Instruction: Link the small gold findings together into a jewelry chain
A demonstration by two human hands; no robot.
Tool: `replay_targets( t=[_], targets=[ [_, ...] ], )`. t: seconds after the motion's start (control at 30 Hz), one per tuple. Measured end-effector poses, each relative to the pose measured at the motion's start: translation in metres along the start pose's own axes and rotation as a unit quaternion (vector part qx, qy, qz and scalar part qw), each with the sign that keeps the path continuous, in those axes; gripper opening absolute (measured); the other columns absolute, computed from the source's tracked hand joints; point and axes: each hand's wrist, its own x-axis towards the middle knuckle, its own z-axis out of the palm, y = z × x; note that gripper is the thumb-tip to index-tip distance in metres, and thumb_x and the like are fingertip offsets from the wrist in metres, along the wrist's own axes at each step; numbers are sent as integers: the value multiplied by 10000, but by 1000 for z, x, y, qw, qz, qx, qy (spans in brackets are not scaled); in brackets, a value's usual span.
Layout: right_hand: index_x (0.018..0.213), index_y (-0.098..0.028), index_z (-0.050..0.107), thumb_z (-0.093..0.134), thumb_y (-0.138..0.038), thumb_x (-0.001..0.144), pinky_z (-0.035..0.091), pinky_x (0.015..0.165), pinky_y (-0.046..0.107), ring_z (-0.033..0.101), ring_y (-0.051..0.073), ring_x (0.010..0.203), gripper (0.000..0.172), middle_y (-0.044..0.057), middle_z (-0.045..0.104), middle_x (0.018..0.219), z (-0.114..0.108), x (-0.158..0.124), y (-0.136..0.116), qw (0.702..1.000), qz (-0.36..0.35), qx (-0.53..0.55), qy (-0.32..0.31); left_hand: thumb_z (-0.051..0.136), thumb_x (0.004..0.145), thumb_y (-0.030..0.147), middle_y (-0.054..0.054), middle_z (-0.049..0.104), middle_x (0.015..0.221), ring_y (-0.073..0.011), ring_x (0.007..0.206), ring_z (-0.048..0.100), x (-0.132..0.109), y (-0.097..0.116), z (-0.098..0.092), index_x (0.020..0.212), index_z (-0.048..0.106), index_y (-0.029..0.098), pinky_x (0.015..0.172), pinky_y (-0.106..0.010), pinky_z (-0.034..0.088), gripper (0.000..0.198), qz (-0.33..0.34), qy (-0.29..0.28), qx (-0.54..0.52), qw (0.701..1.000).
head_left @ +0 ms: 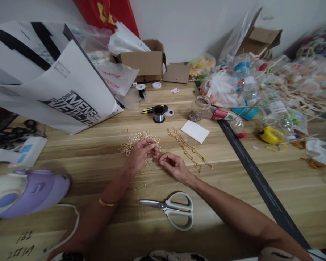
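My left hand (143,153) is bent over a loose pile of small gold and clear beads (130,142), its fingertips pinched together. Close beside it, my right hand (175,166) is pinched too, thumb against forefinger. Whatever is between the fingertips is too fine to make out. Right of the pile lie gold chains (188,154) with knotted links. A thin chain (143,185) rests on the wood below my left hand. Nearer to me are scissors (179,211) with pale handles, blades pointing left.
Beyond the beads stand a wire spool (159,114), a yellow cutter (146,110) and a jar of beads (198,110). A white card (195,131) lies near the chains. A large paper bag (70,83) and a purple-white appliance (35,192) occupy the left; plastic bottles (247,87) crowd the right.
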Motion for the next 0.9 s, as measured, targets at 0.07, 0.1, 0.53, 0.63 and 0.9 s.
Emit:
replay_targets(
  t=[0.07, 0.1, 0.53, 0.63, 0.9],
  targets=[
    [774, -157, 563, 575, -412, 816, 377, 556, 220, 462, 106, 602, 259, 3, 530, 672, 0, 0, 0, 1000, 10, 5, 3, 695, 666, 236, 0, 644, 673, -101, 596, 616, 0, 0, 0, 841, 568, 122, 601, -230, 486, 244, 3, 3, -11, 1000],
    [774, -156, 564, 580, -416, 811, 378, 544, 218, 462, 104, 592, 263, 4, 534, 668, 0, 0, 0, 1000, 17, 11, 7, 697, 663, 233, -4, 648, 684, -106, 614, 623, 0, 0, 0, 833, 569, 121, 619, -238, 491, 241, 6, 4, -13, 1000],
    [757, -155, 612, 629, -372, 779, 442, 585, 241, 539, 124, 621, 219, 26, 614, 688, 0, -2, -5, 998, 9, 29, 51, 660, 699, 322, -47, 678, 808, -175, 749, 647, -25, -8, -2, 923, 513, 149, 686, -301, 497, 319, 57, 47, 124, 990],
    [760, -163, 627, 630, -362, 780, 460, 625, 254, 562, 137, 666, 201, 33, 636, 717, 0, -2, -9, 998, -10, 11, 59, 629, 731, 317, -36, 666, 785, -155, 745, 629, -35, -16, -1, 816, 538, 149, 672, -262, 481, 209, 79, 59, 147, 984],
    [769, -175, 631, 642, -370, 775, 488, 729, 296, 606, 162, 754, 195, 42, 667, 778, 1, -3, -13, 998, -5, 51, 48, 667, 679, 273, -52, 670, 803, -171, 768, 606, -50, -29, 8, 784, 636, 131, 713, -267, 462, 179, 60, -18, 198, 978]
  ],
)
